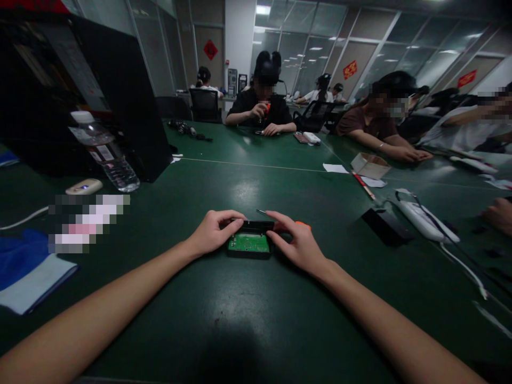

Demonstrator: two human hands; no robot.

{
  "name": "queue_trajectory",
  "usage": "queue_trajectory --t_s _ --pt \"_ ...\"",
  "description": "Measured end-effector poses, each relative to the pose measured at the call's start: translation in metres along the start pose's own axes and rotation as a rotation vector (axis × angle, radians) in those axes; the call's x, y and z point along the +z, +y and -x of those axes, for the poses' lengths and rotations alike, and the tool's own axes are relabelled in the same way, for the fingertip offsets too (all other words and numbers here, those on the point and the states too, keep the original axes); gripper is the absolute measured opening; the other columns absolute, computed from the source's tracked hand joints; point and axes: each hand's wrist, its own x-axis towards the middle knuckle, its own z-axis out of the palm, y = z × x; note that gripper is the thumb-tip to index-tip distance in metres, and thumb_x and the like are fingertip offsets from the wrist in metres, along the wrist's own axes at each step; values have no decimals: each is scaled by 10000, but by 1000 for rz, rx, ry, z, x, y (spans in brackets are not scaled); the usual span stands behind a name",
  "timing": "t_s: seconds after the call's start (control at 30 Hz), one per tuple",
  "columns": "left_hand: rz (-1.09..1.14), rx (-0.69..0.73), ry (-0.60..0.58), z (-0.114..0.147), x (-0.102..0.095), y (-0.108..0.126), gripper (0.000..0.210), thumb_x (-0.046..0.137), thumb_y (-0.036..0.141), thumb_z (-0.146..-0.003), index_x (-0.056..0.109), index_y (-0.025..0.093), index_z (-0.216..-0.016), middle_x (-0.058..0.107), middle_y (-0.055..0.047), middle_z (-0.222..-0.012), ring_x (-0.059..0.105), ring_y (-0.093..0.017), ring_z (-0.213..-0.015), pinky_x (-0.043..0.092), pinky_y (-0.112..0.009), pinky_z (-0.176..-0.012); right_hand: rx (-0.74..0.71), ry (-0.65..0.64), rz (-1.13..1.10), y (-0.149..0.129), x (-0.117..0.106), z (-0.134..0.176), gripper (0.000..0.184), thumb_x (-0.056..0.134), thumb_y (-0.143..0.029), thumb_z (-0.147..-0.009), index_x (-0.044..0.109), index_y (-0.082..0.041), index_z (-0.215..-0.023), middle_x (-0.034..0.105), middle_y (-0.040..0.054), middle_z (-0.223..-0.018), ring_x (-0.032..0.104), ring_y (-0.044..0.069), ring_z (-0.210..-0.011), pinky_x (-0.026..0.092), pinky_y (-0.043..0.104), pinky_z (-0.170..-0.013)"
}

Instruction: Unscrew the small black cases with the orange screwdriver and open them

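A small black plastic case (248, 255) rests on the table in front of me, its open side towards me. Inside it sits a green circuit board (251, 242). My left hand (214, 230) grips the case's left end, thumb near its upper edge. At the right end, my right hand (301, 242) has its thumb and fingers on the case. Behind my right hand lies a tool with an orange handle (304, 225), apparently a screwdriver, partly hidden; a thin metal shaft shows beyond my fingers.
On the green table (236, 314), a water bottle (106, 152) stands by a black cabinet (120, 101) at left, near blue-and-white gloves (38, 282). A power strip (426, 216), black box (386, 226) and cardboard box (370, 165) lie right. Co-workers sit across the table.
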Motion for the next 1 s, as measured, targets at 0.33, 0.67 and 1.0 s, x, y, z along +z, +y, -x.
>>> queue_trajectory --t_s 0.33,0.67,1.0 --pt "-12 35 -230 5 -3 1 1053 896 351 -669 323 227 -1543 671 -140 -1240 678 -314 -1127 523 -493 -1010 -122 -15 55 0 -1 -1 376 585 -192 -970 671 -219 -1335 751 85 -1240 739 223 -1101 614 389 -974" --pt "-18 25 -197 4 -2 3 940 867 325 -699 399 206 -1505 710 -104 -1147 721 -258 -958 570 -419 -901 -143 -24 69 2 -1 -1 450 579 -188 -976 610 -257 -1420 737 75 -1273 735 216 -1114 609 383 -985" --pt "34 0 -206 4 -1 2 980 871 338 -712 352 219 -1535 708 -98 -1168 720 -253 -981 570 -384 -896 -194 -45 106 0 -3 -2 441 550 -182 -996 583 -211 -1435 748 103 -1240 741 205 -1077 617 361 -938"
